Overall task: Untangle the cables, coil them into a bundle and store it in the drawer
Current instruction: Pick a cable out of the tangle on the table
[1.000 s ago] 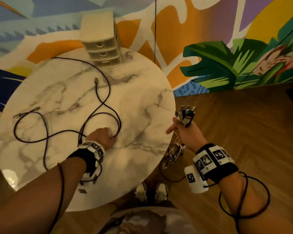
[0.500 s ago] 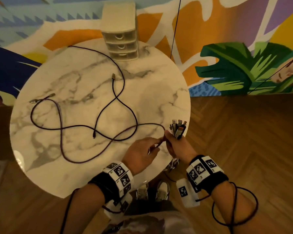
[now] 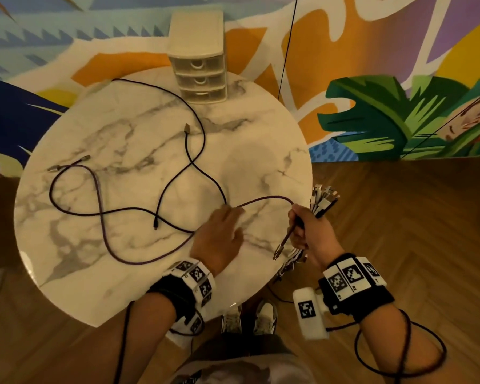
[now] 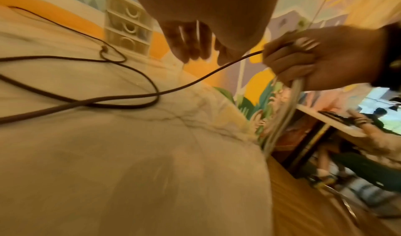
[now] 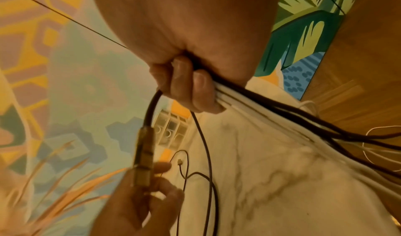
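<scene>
My right hand [image 3: 305, 231] at the table's right edge grips a bundle of cables [image 3: 323, 200], plugs sticking up. It also grips a dark purple cable [image 3: 266, 199], whose plug [image 3: 279, 249] hangs below the fist. The right wrist view shows my fingers [image 5: 188, 85] curled round the white and dark cords and the plug [image 5: 144, 157]. My left hand [image 3: 227, 217] hovers over the purple cable, fingers loosely curled [image 4: 190, 46], holding nothing. More dark cable [image 3: 189, 162] lies in crossing loops on the round marble table [image 3: 122, 273]. A three-drawer unit [image 3: 200, 79] stands at the far edge, drawers closed.
Two plug ends [image 3: 67, 164] lie at the table's left side. The bundle's cords dangle off the table edge [image 3: 288, 264] towards the wooden floor [image 3: 399, 217]. My shoes [image 3: 247, 317] stand under the near edge. A painted wall [image 3: 372, 79] is behind the table.
My left hand drew the purple cable's end across the table to my right hand, which now grips it with the bundle. The left hand has let go and moved back left.
</scene>
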`<state>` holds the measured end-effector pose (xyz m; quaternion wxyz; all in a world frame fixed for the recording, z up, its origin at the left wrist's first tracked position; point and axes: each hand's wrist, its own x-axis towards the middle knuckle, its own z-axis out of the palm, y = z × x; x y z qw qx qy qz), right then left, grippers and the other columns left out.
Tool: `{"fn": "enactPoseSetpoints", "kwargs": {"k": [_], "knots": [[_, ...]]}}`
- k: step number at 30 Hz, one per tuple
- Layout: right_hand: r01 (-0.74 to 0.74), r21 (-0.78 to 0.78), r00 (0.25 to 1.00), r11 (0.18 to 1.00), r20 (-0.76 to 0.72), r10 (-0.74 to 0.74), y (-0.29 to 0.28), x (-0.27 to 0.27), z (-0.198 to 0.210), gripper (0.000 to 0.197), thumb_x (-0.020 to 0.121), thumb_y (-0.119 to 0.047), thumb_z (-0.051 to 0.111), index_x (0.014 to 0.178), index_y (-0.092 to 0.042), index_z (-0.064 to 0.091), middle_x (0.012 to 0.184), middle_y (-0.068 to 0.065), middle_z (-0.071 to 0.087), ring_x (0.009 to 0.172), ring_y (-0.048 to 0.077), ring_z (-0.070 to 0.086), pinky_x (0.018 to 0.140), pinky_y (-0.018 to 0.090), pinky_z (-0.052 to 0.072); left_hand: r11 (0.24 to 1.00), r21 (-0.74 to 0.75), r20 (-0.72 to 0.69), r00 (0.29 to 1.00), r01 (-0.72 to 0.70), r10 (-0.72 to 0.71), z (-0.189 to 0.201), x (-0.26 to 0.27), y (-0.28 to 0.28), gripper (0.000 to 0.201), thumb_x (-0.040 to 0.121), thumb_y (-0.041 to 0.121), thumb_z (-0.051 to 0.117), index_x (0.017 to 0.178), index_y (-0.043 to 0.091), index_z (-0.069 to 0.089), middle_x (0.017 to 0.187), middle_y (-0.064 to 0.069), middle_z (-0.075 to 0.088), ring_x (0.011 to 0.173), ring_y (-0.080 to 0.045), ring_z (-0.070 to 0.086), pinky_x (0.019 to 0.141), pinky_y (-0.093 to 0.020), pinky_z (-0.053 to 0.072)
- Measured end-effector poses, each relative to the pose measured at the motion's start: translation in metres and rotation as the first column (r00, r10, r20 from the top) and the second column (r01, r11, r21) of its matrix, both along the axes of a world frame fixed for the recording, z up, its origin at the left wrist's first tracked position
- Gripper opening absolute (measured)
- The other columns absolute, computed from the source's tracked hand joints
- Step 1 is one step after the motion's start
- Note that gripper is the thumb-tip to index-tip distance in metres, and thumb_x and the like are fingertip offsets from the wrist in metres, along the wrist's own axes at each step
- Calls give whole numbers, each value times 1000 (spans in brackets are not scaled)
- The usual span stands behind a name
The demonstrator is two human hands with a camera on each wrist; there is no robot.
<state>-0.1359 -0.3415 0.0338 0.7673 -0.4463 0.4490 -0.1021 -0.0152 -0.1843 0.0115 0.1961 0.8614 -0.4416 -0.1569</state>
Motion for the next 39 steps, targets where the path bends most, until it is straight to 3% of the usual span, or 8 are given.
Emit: {"fn": "enactPoseSetpoints", "kwargs": {"k": [6,12,18,22,25,29,34,39], "knots": [[87,-14,996,996,40,-86,-8,-11,7,37,99,-22,41,64,-10,48,37,-3,30,29,9,22,35,17,17,895,412,56,985,-173,164,-39,53,49,36,92,26,50,123,8,48,124,-14,45,102,-35,53,75,-43,48],[-9,-78,999,997,-39,6,-7,-12,-7,37,99,-24,40,67,-9,51,38,-3,32,30,10,23,37,19,17,986,162,251,966,23,-64,-28,44,34,32,87,31,36,83,9,59,84,-9,58,75,-33,58,59,-37,47],[-302,-372,902,878,-408,138,-1,-13,-19,34,99,-34,42,75,-12,51,54,2,48,44,14,42,47,26,29,991,-97,269,961,90,-61,42,7,-28,19,95,31,44,95,17,57,76,-1,61,51,-24,56,44,-25,34],[-274,-587,936,762,-345,71,3,-7,-3,16,99,-31,44,99,-22,58,73,-1,57,60,14,48,54,26,36,980,18,322,926,201,-196,64,-12,-51,13,94,24,52,100,17,61,83,-1,63,60,-24,61,47,-26,30],[-274,-537,958,798,-221,180,10,5,13,26,99,-24,44,75,-21,53,56,0,48,47,12,39,49,28,32,976,-8,217,953,218,-211,69,-17,-63,17,95,22,48,105,16,61,93,-2,62,74,-22,61,54,-28,37],[-352,-563,919,748,-362,160,-5,7,17,29,96,-24,48,73,-10,56,59,6,50,52,18,41,48,29,30,967,10,90,963,256,-256,61,-11,-53,21,97,30,43,108,17,55,100,-2,63,85,-21,60,68,-33,48],[-22,-492,957,870,-263,-125,-26,-8,18,32,97,-30,49,66,-23,48,60,-4,49,53,12,42,50,26,32,976,208,225,968,63,-110,8,58,10,24,97,27,44,101,13,62,100,-8,64,95,-31,57,83,-38,39],[69,-532,949,844,-225,-219,-31,-14,27,32,98,-35,46,78,-14,59,60,-1,50,55,13,47,59,29,37,981,84,292,946,-173,142,15,109,26,39,93,34,37,92,6,64,84,-17,64,78,-38,61,68,-44,47]]}}
